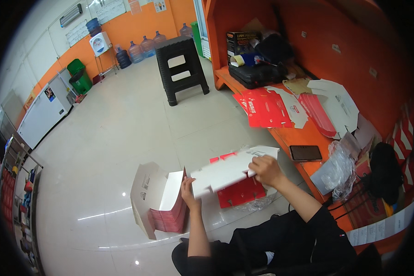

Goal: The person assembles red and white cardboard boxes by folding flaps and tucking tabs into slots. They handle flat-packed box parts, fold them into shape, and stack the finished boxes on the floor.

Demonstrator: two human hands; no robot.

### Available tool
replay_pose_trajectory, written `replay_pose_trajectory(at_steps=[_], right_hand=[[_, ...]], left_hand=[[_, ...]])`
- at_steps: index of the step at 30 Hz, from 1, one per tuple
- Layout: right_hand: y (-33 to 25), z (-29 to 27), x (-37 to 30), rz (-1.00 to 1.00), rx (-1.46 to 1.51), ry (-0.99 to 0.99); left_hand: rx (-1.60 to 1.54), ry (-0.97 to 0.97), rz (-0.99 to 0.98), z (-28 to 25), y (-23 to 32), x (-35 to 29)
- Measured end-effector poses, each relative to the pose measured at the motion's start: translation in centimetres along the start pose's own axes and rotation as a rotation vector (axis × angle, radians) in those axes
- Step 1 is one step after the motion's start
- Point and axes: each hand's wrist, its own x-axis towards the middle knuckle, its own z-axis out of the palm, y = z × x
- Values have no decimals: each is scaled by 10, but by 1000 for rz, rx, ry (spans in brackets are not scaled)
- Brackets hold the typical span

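A pale tiled floor [115,138] stretches across the room, with an orange desk [299,138] along the right side. A white chest freezer [43,112] stands by the far left wall, and a black plastic stool [197,69] sits on the tiles beyond the work area. Nearer the worker, a stack of red-edged cartons [169,220] rests on the floor, just left of the person, white faces uppermost. Red flat cartons [269,108] lie on the desk, their near edges overhanging it. At center, a white carton sheet [225,175] is held up between the worker's two hands, partly covering a red flat carton [239,193] that lies below it near some clear plastic. The right hand [267,171] has its grip closed on the sheet's right end, fingers bent over the edge. The left hand [188,191] is at the opposite end, between sheet and stack; whether its grip is closed cannot be told. A dark phone [305,153] lies on the desk, right of the right hand.
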Motion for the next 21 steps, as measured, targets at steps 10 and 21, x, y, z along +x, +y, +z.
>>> replay_pose_trajectory(at_steps=[10, 21], right_hand=[[-20, 124, -135, -61, -3, -349], [-24, 143, -144, 79, 115, -481]], left_hand=[[480, -719, -234, 6, -23, -48], [864, -1209, 270, 44, 64, -109]])
